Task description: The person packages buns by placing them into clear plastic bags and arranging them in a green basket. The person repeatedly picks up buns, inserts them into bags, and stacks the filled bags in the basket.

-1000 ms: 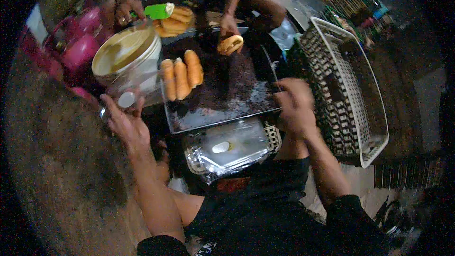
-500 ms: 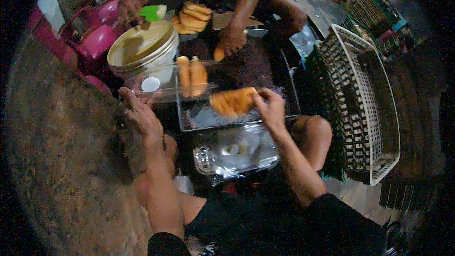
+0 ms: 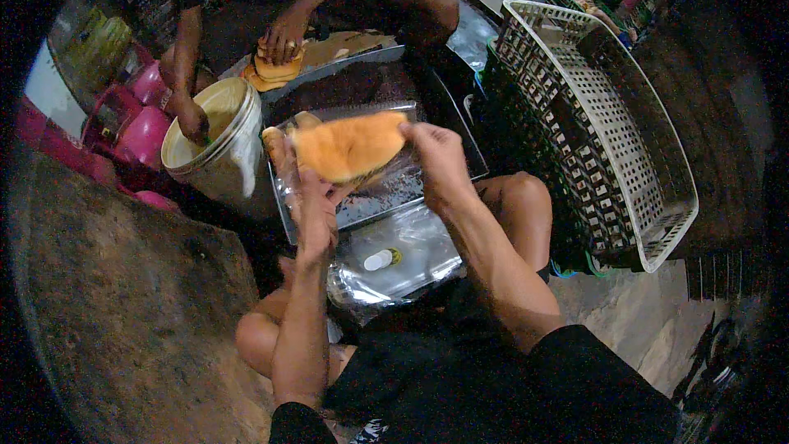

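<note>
A golden bread, somewhat blurred, hangs over the metal tray. My right hand pinches its right end between thumb and fingers. Below the bread's left part, my left hand is closed on a clear plastic bag. The bag spreads around and under the bread; whether the bread is inside it I cannot tell. Other bread pieces lie at the tray's left side, partly hidden by the bag. Dark crumbs or sprinkles cover the tray's far part.
Nearest me lies a stack of clear plastic bags with a white round label. Across the tray, another person has one hand on stacked breads, the other inside a white bucket. A white plastic crate stands right; pink containers stand left.
My left hand has brought the bag rightward to the bread. The bread has moved up and left in my right hand. The other person's hands have shifted to the bucket and the stacked breads.
</note>
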Motion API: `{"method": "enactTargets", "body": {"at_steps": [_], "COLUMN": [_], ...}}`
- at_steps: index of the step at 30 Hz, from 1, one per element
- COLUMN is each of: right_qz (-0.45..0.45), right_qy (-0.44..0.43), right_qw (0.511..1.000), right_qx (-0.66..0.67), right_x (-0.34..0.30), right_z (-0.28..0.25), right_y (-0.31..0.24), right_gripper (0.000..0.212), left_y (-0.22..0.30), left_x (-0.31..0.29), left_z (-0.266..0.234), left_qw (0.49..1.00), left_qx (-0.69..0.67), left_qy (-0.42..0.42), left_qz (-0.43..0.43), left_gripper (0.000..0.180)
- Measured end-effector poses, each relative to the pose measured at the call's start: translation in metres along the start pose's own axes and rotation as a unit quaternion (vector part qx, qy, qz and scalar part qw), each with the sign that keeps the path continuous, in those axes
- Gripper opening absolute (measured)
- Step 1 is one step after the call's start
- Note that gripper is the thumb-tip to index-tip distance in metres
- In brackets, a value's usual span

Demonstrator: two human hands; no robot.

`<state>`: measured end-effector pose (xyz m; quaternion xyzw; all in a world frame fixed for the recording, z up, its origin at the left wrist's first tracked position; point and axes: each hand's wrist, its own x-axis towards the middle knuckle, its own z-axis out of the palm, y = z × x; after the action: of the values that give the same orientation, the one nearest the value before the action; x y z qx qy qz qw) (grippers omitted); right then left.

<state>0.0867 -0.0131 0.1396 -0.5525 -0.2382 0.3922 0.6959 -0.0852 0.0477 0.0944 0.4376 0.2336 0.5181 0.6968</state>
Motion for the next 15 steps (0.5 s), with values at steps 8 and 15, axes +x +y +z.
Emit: {"method": "enactTargets", "body": {"at_steps": [8, 15], "right_qz": [-0.506, -0.243], "right_qy": [-0.04, -0.105], "right_qw": [0.72, 0.699], "right_qx": [-0.473, -0.665], "right_x": [-0.045, 0.02], "right_z": [0.058, 0.029], "right_y": [-0.023, -0.087], "right_gripper": [0.05, 0.062], "left_y": [0.016, -0.01], "left_x": [0.002, 0.016], "left_z": [-0.039, -0.019], "left_qw": [0.97, 0.981], "left_qx": [-0.187, -0.092], "left_qy": [0.12, -0.115], "left_qz": [-0.103, -0.124], "left_gripper": [0.063, 0.074]}}
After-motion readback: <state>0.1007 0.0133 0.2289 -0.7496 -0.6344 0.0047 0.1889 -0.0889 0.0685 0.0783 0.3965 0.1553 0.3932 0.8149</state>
